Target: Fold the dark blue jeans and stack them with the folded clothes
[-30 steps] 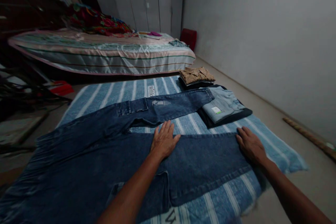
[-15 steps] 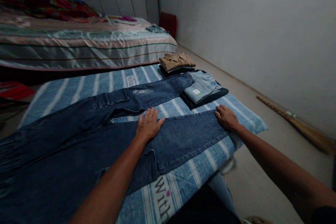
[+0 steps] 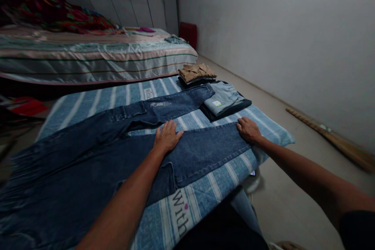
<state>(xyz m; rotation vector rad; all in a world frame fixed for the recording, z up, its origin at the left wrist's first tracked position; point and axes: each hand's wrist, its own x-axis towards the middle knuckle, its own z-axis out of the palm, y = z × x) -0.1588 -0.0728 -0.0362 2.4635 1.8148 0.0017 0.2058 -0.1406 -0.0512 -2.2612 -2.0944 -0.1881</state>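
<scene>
Dark blue cargo jeans (image 3: 96,164) lie spread out on a blue-and-white striped cloth (image 3: 216,183), with the waist at the left and the legs reaching right. My left hand (image 3: 166,136) rests flat on the nearer leg, above its side pocket, fingers stretched out. At the end of that same leg, my right hand (image 3: 248,129) has its fingers curled over the hem; its thumb is hidden. The cuff of the farther leg touches folded light blue jeans (image 3: 221,99) with a white-and-green label, lying on dark folded clothing (image 3: 231,109).
Behind these stands a stack topped with a tan patterned garment (image 3: 197,72). A bed (image 3: 117,60) with a shiny striped cover runs across the back. On the floor at the right, a broom (image 3: 331,140) lies near the wall. A red object (image 3: 189,35) stands in the far corner.
The view has swung right and drawn back, so the cloth's near edge and my lap show. Both hands keep nearly the same places on the jeans, the right fingers now more bent.
</scene>
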